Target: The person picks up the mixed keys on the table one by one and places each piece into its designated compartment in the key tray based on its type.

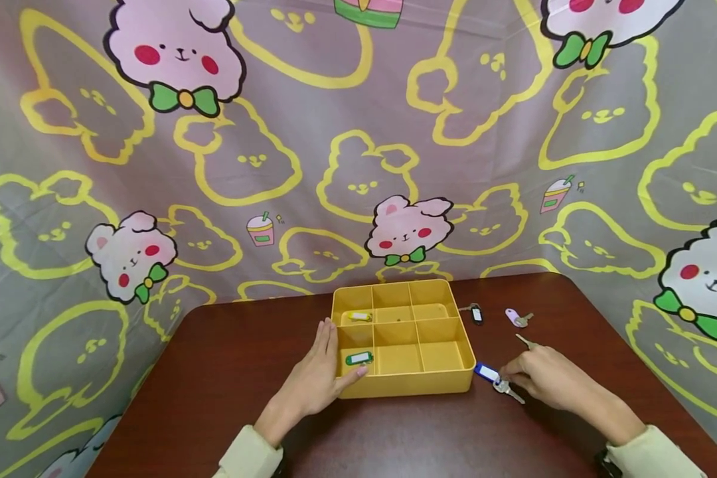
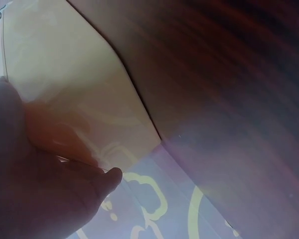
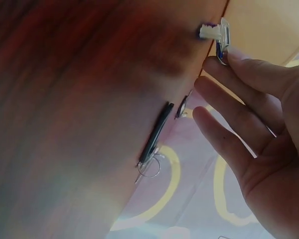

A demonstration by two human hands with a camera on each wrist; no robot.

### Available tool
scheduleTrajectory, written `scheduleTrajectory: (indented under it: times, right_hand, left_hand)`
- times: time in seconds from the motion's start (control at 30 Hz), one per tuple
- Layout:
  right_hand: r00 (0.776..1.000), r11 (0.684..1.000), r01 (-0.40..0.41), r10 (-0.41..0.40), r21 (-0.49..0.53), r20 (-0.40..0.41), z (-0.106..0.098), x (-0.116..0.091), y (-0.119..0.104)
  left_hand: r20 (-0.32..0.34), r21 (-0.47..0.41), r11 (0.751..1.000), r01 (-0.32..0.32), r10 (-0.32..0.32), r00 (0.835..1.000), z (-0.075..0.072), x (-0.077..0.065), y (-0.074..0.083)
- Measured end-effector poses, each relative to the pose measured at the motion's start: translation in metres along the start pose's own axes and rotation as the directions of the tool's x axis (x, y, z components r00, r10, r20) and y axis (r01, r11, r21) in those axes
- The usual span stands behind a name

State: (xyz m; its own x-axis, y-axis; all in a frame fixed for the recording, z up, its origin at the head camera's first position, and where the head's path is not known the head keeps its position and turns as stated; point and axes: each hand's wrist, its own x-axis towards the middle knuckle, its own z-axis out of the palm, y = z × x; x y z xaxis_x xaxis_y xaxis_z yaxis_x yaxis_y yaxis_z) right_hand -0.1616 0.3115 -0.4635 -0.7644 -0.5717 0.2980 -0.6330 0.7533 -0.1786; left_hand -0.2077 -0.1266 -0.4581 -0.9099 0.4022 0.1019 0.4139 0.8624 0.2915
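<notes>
At the lower right of centre of my head view, the blue key tag [image 1: 486, 373] has a white label, and its silver key [image 1: 512, 393] points down and right. I see it just beside the near right corner of the yellow box [image 1: 415, 384]; the right hand [image 1: 546, 377] pinches it between thumb and forefinger, the other fingers spread apart. The left hand [image 1: 317, 375] lies straight-fingered along the box's left wall, thumb over the near rim. Of its six compartments, the far left holds a yellow tag [image 1: 359, 317], the near left a green tag [image 1: 358, 358]. Right of centre, I have a black tag [image 1: 477, 315] and a lilac tag [image 1: 513, 317] on the brown table [image 1: 245, 372].
</notes>
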Motion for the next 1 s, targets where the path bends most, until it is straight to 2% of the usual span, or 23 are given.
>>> scheduleTrajectory:
  times: [0.2,0.4,0.53,0.77,1.0]
  right_hand:
    - [0.999,1.0,0.005,-0.004,0.013,-0.046,-0.002,0.003,0.002]
    - [0.99,1.0,0.029,-0.029,-0.007,-0.137,-0.005,0.007,0.004]
    - [0.983,1.0,0.016,-0.017,-0.005,-0.185,-0.007,0.009,0.004]
    - [0.979,0.999,-0.047,0.051,0.026,-0.198,-0.01,0.013,0.0]
    - [0.972,0.998,-0.044,0.053,0.046,-0.23,-0.011,0.018,-0.003]
  left_hand:
    - [0.008,0.006,1.0,-0.006,0.006,1.0,-0.001,0.0,-0.001]
    - [0.01,0.007,1.0,-0.001,0.001,1.0,0.001,0.001,-0.002]
    - [0.001,-0.003,1.0,-0.003,0.003,1.0,0.001,0.001,-0.002]
    - [-0.012,0.001,1.0,-0.008,0.008,1.0,0.002,0.001,-0.002]
    - [-0.024,0.001,1.0,-0.014,0.014,1.0,0.003,0.001,-0.003]
